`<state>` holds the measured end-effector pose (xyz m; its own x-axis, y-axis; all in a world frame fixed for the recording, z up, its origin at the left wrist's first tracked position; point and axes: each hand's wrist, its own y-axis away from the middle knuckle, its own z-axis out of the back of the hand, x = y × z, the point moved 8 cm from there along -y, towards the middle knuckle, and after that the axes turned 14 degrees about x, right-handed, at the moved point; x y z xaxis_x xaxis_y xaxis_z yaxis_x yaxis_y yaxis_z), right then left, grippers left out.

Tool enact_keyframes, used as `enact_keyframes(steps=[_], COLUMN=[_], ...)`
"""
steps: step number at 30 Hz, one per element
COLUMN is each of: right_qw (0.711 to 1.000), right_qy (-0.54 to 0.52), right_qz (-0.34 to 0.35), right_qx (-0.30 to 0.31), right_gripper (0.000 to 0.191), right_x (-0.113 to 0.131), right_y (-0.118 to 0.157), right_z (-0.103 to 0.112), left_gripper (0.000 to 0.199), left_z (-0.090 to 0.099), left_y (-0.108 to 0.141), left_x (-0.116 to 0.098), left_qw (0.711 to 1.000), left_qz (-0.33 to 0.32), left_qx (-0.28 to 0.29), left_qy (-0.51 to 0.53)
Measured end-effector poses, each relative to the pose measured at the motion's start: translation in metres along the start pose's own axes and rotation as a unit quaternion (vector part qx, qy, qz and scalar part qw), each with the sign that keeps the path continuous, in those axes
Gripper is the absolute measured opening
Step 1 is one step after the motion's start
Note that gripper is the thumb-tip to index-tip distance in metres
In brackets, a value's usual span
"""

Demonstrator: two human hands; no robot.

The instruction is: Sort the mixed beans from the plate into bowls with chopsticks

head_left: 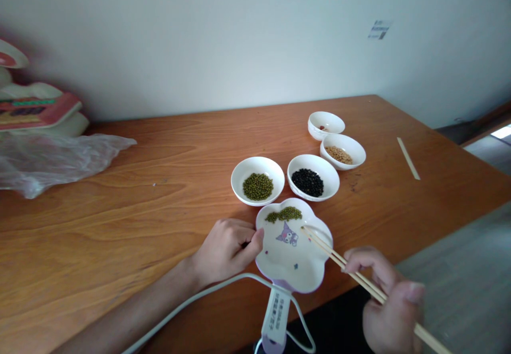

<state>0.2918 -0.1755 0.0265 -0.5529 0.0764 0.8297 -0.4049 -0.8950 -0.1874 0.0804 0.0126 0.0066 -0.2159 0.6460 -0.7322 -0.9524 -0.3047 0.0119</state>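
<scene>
My left hand [231, 248] is closed at the left rim of a white flower-shaped plate [295, 277], its thumb on the edge. Green beans [284, 214] lie near the plate's far side. My right hand [385, 295] holds wooden chopsticks [339, 261], whose tips are together over the plate, right of a printed cartoon figure. A small bean seems to be at the tips. Behind the plate stand a bowl of green beans [257, 186] and a bowl of black beans [307, 182]. A bowl of tan beans [339, 155] and a bowl with a few reddish pieces [323, 129] are farther back.
A white cable [187, 302] runs past my left forearm and over the plate's labelled handle [276, 311]. A plastic bag [67, 157] and a colourful object [40, 112] are at the left. A thin pale strip [408, 158] lies at the right.
</scene>
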Motion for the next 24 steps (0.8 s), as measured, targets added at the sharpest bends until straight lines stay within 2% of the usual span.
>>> enact_keyframes(steps=[9, 12, 16, 19, 21, 24], right_qw=[0.997, 0.994, 0.984, 0.982, 0.983, 0.986], right_qy=[-0.037, -0.069, -0.142, -0.168, -0.166, -0.141], right_qz=[0.026, 0.041, 0.081, 0.086, 0.080, 0.075], right_qx=[-0.061, -0.079, -0.077, -0.018, -0.008, -0.041], right_gripper=[0.084, 0.085, 0.085, 0.084, 0.085, 0.085], right_x=[0.011, 0.029, 0.065, 0.087, 0.091, 0.077], right_y=[-0.003, -0.016, -0.051, -0.075, -0.077, -0.061], right_z=[0.004, 0.003, -0.013, -0.034, -0.038, -0.027], left_gripper=[0.057, 0.057, 0.057, 0.055, 0.055, 0.056], left_z=[0.001, 0.001, 0.000, 0.000, -0.001, 0.000], left_y=[0.000, 0.000, 0.000, 0.001, 0.001, 0.000], left_x=[0.001, 0.000, 0.001, 0.001, 0.001, 0.000], left_qw=[1.000, 1.000, 1.000, 1.000, 1.000, 1.000], left_qz=[0.002, -0.001, 0.007, 0.008, 0.001, -0.003], left_qx=[-0.008, -0.009, 0.000, 0.000, -0.001, -0.001], left_qy=[-0.009, -0.010, -0.012, -0.019, -0.024, -0.022])
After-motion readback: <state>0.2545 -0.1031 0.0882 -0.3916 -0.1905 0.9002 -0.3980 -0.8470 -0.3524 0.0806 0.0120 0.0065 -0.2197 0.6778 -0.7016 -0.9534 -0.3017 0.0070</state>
